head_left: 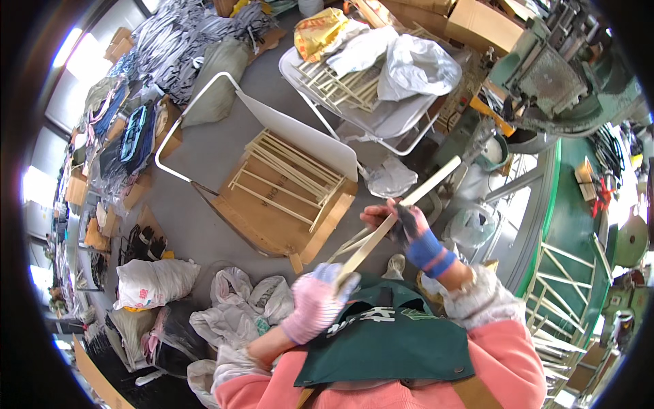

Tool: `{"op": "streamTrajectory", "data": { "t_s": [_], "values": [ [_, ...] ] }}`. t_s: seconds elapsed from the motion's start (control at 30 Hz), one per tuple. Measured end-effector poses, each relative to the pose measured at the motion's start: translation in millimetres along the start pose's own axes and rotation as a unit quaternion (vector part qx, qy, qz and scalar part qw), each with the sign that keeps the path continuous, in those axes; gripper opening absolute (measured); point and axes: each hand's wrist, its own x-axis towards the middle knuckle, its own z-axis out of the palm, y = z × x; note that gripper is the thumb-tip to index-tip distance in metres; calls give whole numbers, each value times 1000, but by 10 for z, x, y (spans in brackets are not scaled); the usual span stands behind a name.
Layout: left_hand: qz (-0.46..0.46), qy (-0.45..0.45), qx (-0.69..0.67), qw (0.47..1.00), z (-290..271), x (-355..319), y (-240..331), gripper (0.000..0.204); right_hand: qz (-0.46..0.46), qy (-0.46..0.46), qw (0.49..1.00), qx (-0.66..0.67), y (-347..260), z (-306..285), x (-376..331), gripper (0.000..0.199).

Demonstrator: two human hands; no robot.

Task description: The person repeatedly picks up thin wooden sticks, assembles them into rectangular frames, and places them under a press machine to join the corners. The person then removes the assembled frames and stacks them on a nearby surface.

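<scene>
A long, flat, pale strip (371, 243) runs slantwise in front of my green apron (402, 354), its far end up to the right. My left hand (317, 303), in a pale pink striped glove, is closed round the strip's near end. Farther up, my right hand (411, 226), in a glove with a dark part and a blue cuff, has its fingers closed about the strip's middle. A thinner pale piece (349, 244) shows beside the strip; whether the two are joined I cannot tell. Whether the strip is wood or plastic is unclear.
Ahead, pale slatted frames (293, 170) lie on cardboard (272, 221) on a tilted white chair. A white table (402, 126) behind bears sticks and bags. Green machinery (558, 82) stands right, beside a green bench (569, 204) with more frames. Plastic bags (231, 307) lie left.
</scene>
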Motion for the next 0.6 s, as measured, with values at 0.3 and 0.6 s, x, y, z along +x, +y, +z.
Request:
{"op": "streamTrajectory", "data": {
  "t_s": [0.3, 0.6],
  "values": [
    [-373, -163, -321, 855, 1901, -204, -1963, 60, 161, -92, 977, -109, -834, 343, -715, 21],
    [-482, -149, -617, 604, 3369, 513, -2024, 78, -135, 70, 969, -196, -1732, 618, -2875, 35]
  ]
}}
